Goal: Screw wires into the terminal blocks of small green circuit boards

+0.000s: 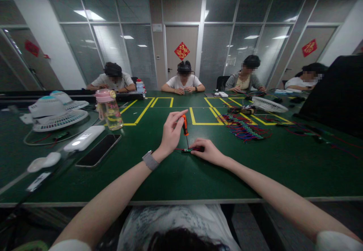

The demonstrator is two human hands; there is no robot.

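Observation:
In the head view, my left hand (171, 129) is closed around the handle of an orange and black screwdriver (185, 125). The tool stands nearly upright, its thin shaft reaching down to a small green circuit board (186, 150) on the table. Whether the tip sits in a screw is too small to tell. My right hand (208, 151) pinches the right end of that board, thumb and fingers low against the tabletop. A red wire runs out from the board's left side. A watch with a grey band is on my left wrist.
On the green table (170, 183) a phone (99, 150), a white power strip (84, 138), a pink-lidded bottle (109, 109) and fans (59, 116) lie left. Wired circuit boards (245, 127) are to the right, near a dark screen (334, 95). Several people sit opposite.

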